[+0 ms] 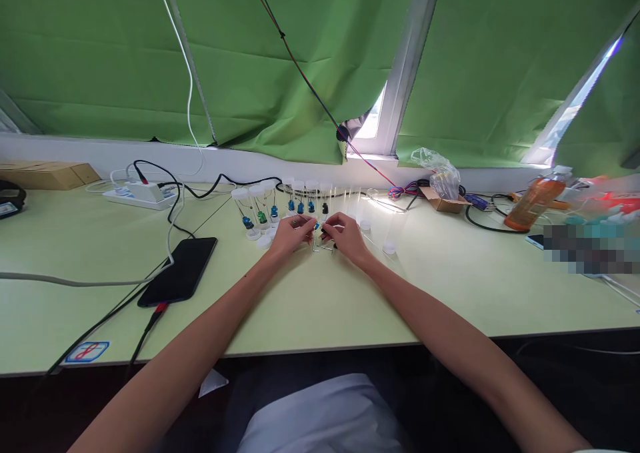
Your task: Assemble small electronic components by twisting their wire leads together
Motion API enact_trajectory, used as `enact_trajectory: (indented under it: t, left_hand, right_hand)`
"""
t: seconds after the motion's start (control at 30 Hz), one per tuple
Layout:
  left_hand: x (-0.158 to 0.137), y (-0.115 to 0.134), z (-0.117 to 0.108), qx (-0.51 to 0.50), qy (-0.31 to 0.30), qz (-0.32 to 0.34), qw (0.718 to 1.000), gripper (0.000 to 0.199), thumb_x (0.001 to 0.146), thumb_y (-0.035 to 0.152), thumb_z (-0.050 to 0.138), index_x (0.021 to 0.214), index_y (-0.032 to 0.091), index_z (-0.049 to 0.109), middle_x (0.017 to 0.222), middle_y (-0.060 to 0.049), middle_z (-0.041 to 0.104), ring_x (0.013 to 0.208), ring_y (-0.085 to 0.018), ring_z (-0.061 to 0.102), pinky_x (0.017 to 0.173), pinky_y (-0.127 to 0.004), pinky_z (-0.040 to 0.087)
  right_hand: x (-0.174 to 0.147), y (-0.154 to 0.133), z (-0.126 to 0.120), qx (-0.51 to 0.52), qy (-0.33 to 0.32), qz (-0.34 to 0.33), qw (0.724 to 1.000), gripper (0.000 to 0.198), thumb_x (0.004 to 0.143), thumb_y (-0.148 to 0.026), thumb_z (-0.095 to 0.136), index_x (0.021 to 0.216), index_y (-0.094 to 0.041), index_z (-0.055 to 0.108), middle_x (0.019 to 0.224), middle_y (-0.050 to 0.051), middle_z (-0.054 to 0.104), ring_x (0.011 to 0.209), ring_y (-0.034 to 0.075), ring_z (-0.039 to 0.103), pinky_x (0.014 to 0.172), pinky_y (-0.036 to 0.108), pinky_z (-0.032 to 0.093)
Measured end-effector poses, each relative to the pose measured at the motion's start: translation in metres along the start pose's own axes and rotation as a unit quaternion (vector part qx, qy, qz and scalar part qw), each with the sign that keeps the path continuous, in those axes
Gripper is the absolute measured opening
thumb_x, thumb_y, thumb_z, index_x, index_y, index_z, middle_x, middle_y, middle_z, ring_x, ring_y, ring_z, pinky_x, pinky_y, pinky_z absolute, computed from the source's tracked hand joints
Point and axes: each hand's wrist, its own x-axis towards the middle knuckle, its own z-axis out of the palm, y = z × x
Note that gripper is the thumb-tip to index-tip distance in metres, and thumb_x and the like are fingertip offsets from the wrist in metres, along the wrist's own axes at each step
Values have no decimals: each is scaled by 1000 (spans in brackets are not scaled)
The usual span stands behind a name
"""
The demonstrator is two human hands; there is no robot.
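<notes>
My left hand (293,233) is closed, its fingertips pinching a small blue part (317,226). Facing it, my right hand (347,236) pinches a small black part (324,231), and the two parts are close together; whether they touch I cannot tell. Thin bent metal rods (316,248), shaped like hex keys, lie on the table just below my fingers. Behind my hands stand several clear tubes with white lids; small blue pieces (301,208), a green piece (262,217) and a black piece (325,208) show inside them.
Loose white caps (389,247) lie near the tubes. A black phone (179,272) with a cable is on the left, before a power strip (140,196). To the right are a small cardboard box (444,201), an orange drink bottle (537,200) and cables.
</notes>
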Motion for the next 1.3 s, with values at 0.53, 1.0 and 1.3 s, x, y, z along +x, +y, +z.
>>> enact_trajectory:
  t: [0.53,1.0,1.3]
  left_hand:
    - [5,-6,-2,-90,0,-22,996,38,60,41,83,76,12,66,61,-2,59,54,-12,54,55,-29,46]
    - [5,-6,-3,-156,-9,-77,985,34,62,36,85,71,10,64,63,-3,60,54,-11,56,56,-28,47]
    - [6,-7,-4,-149,-11,-73,986,37,62,39,84,71,11,64,64,-3,60,55,-11,55,56,-27,46]
  right_hand:
    - [2,-3,0,185,-11,88,979,41,51,-35,88,80,-16,67,77,1,68,73,14,67,84,35,55]
    - [0,-2,3,29,-41,-15,999,19,71,-30,70,86,-18,67,83,3,69,74,16,67,75,33,55]
    - [-1,-3,2,-31,-32,-49,998,16,73,-25,67,88,-19,67,89,4,71,80,17,68,80,34,55]
